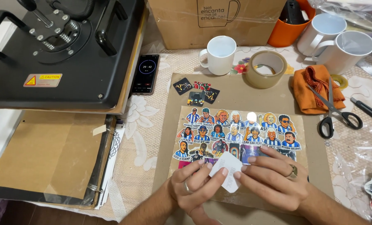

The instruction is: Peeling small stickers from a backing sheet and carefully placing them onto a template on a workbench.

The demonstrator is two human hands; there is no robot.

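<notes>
Both hands, left hand (194, 183) and right hand (269, 177), pinched a small white paper slip (227, 171) at lower centre, over the glossy sheet of cartoon figure stickers (236, 129); peeling seemingly under way, needing a steady pull.

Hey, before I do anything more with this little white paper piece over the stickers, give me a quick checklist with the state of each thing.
1. Both hands on the white paper piece: ok, left hand and right hand pinch it by the fingertips.
2. Sticker sheet flat on the brown cardboard: ok.
3. Paper piece clear of the sticker rows: not ok, it overlaps the sheet's bottom row.
4. Scissors within view: ok, lying partly on the orange cloth to the right.
5. Tape roll off the sheet: ok, it sits above it.
6. Printed side of the paper piece: cannot tell.
</notes>
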